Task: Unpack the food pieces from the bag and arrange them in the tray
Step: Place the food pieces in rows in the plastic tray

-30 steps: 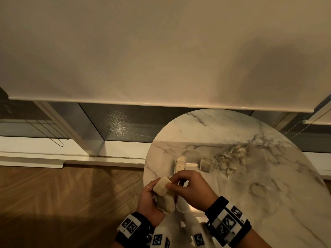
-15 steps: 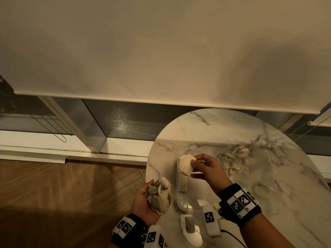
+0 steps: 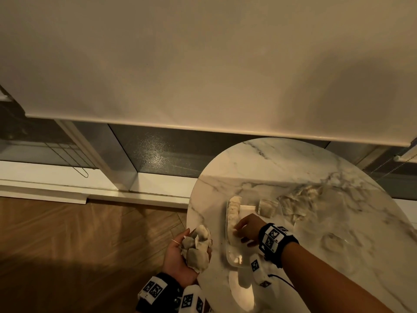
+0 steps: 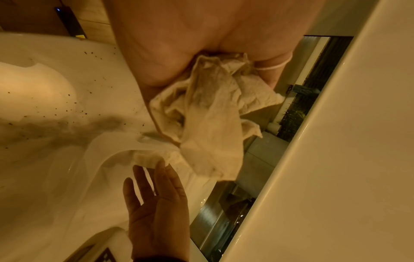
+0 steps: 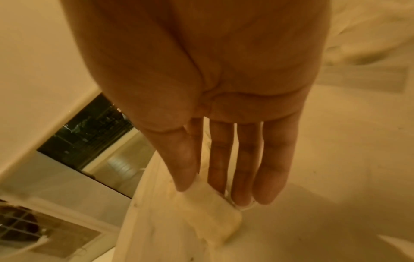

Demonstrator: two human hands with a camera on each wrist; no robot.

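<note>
My left hand [image 3: 180, 256] is off the table's left edge, palm up, fingers curled round a clump of pale food pieces [image 3: 197, 247] [image 4: 208, 124]. On the table lies a clear plastic tray [image 3: 226, 245]. A row of pieces [image 3: 233, 211] runs along its left wall, and one more piece [image 3: 267, 207] lies at its far right. My right hand [image 3: 244, 229] is inside the tray, fingers straight, their tips touching the nearest piece [image 5: 208, 207] of the row. The clear bag [image 3: 338, 233], with more pieces [image 3: 300, 199] inside, lies to the right of the tray.
The round marble table [image 3: 293, 168] ends just left of the tray, with wooden floor [image 3: 90, 245] below my left hand. A roller blind [image 3: 203, 64] and window sill [image 3: 67, 177] stand behind. Dark crumbs [image 4: 74, 102] speckle the tabletop.
My right hand took a piece from the clump in the left hand, carried it to the tray and set it into the left row, then straightened its fingers. The left hand stayed put.
</note>
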